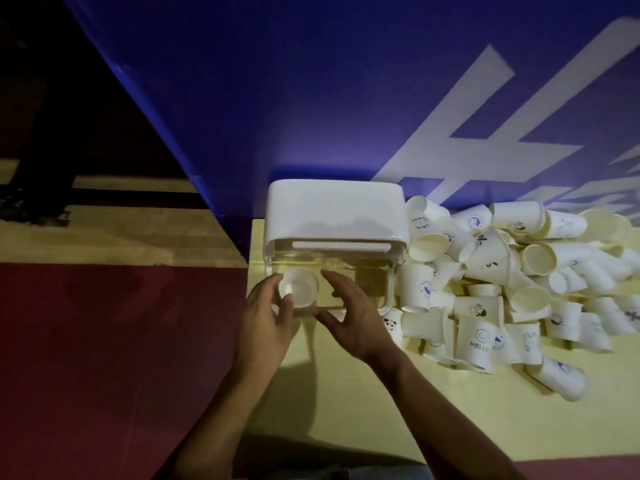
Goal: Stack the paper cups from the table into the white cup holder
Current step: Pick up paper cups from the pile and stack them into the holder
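Observation:
The white cup holder [334,211] stands at the table's back left, with a white lid on top and a clear body below. One paper cup [300,287] sits mouth-up in the holder's front left part. My left hand [268,320] is at that cup, thumb and fingers curled around its left rim. My right hand [353,311] hovers just right of the cup over the clear body, its fingers spread and straight, holding nothing. A big heap of white paper cups [512,271] with small prints lies right of the holder.
The yellow table [346,410] has its left edge right beside the holder. A blue banner with white letters [346,98] hangs behind. Dark red floor [104,358] lies to the left. Loose cups reach toward the front right of the table.

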The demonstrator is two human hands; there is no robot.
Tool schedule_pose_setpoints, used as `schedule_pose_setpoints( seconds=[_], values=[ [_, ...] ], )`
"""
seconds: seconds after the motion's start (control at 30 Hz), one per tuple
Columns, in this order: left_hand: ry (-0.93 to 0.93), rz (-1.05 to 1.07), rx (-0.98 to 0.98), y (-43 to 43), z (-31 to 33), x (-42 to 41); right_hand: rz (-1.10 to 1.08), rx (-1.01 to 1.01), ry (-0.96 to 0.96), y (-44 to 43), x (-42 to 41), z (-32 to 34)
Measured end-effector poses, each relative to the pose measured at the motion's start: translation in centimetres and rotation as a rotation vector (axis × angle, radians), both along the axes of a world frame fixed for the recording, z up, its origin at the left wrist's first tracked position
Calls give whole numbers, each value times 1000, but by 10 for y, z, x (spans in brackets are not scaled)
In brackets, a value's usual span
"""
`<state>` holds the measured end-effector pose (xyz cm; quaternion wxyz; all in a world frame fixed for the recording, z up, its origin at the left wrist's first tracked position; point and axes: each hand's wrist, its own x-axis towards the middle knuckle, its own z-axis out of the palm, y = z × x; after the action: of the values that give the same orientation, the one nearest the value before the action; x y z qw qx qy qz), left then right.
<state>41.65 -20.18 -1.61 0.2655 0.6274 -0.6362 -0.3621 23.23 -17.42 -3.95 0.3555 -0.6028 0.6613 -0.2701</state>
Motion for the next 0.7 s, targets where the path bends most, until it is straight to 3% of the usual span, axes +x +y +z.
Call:
schedule_pose_setpoints(
  seconds=[0.23, 0.37, 0.57, 0.7],
  values=[
    [47, -213, 83, 31, 18, -78, -315, 18, -56, 81, -52, 14],
    [-28, -337, 120, 39, 16, -142, -437, 22, -104, 120, -91, 23],
    [-278, -247, 273, 30, 9, -237, -520, 57, -123, 164, -154, 31],
    [-417, -141, 262, 22, -7, -269, -551, 63, -154, 184, -196, 38]
  ],
)
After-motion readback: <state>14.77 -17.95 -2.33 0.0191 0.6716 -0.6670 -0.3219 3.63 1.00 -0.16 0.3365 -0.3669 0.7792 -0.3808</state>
